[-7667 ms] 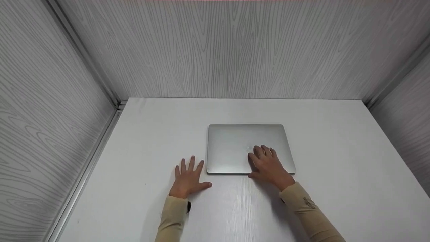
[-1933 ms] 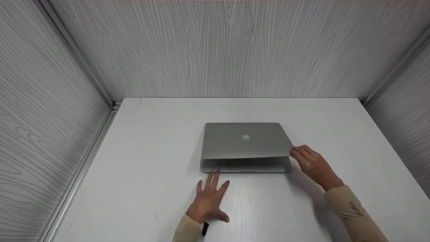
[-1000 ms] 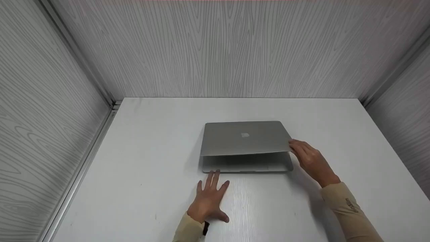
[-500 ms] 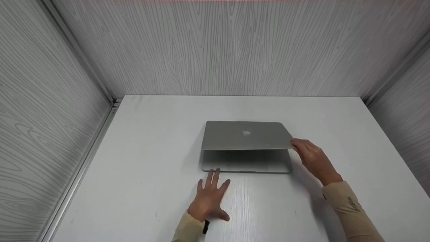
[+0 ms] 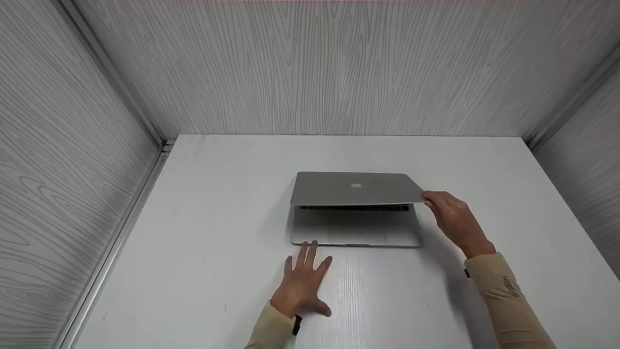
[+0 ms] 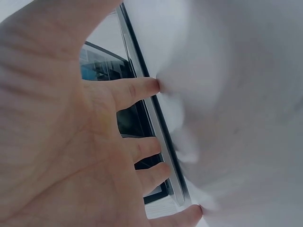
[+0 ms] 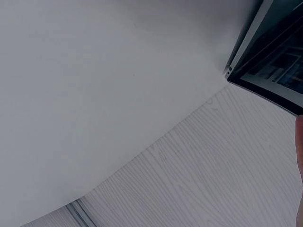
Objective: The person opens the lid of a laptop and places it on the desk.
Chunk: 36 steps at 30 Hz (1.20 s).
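A silver laptop [image 5: 358, 189] lies on the white table with its lid tilted partway up; a strip of keyboard and the trackpad show beneath. My right hand [image 5: 457, 220] pinches the lid's front right corner, thumb and fingers at its edge. My left hand [image 5: 300, 286] has its fingers spread, two fingertips touching the base's front edge. In the left wrist view the left hand [image 6: 85, 142] spans the base edge [image 6: 165, 142], and the dark screen shows behind the fingers. A sliver of a right finger [image 7: 299, 156] meets the lid's edge [image 7: 265, 94] in the right wrist view.
The white table [image 5: 223, 194] is bounded by a grey wood-grain panel [image 5: 310, 68] at the back and similar panels at left [image 5: 58, 169] and right [image 5: 591, 160]. A metal rail [image 5: 121, 232] runs along the left side.
Over the last second the laptop lid has tilted further up, with the right hand holding its corner, exposing more of the base. The left hand has stayed at the front edge.
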{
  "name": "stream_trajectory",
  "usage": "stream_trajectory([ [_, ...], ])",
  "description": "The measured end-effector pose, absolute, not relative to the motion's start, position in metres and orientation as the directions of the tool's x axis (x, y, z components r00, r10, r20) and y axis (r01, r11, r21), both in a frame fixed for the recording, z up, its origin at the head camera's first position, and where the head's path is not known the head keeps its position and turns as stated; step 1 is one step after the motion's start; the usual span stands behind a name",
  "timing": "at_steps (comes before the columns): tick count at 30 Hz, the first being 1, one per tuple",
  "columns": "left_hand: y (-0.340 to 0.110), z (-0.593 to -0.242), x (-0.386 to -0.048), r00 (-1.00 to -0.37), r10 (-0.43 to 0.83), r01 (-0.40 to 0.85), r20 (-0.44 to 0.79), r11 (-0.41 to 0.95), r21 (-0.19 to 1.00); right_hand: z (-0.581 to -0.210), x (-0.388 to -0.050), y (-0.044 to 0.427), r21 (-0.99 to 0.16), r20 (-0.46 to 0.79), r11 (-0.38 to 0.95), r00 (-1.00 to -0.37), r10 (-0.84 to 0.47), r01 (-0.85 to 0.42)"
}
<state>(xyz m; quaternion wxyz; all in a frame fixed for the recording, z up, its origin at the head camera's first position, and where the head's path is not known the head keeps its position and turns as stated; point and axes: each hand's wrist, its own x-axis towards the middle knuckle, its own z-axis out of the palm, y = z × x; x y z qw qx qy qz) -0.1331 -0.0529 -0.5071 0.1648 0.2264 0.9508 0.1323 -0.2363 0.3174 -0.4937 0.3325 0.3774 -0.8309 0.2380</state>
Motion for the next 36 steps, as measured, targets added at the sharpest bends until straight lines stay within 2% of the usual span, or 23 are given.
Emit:
stream_trajectory([
  [8, -0.053, -0.506, -0.134, -0.84, 0.473, 0.383, -0.266, 0.864, 0.327, -0.487, -0.244, 0.315, -0.212, 0.726, 0.663, -0.57, -0.385, -0.718],
  [15, -0.053, -0.506, -0.135, -0.844, 0.474, 0.391, -0.251, 0.864, 0.317, -0.483, -0.261, 0.305, -0.395, 0.751, 0.65, -0.636, -0.18, -0.65],
  [24, -0.053, -0.51, -0.136, -0.838, 0.473, 0.4, -0.273, 0.872, 0.283, -0.483, -0.27, 0.299, -0.566, 0.685, 0.602, -0.728, -0.037, -0.563],
  [27, -0.053, -0.51, -0.136, -0.837, 0.471, 0.396, -0.278, 0.873, 0.285, -0.483, -0.272, 0.295, -0.642, 0.641, 0.556, -0.767, 0.011, -0.528],
  [30, -0.053, -0.509, -0.136, -0.837, 0.469, 0.393, -0.283, 0.874, 0.285, -0.483, -0.271, 0.291, -0.756, 0.549, 0.455, -0.834, 0.05, -0.47],
  [36, -0.053, -0.51, -0.136, -0.838, 0.471, 0.387, -0.276, 0.869, 0.307, -0.479, -0.269, 0.287, -0.9, 0.351, 0.291, -0.936, 0.042, -0.324],
])
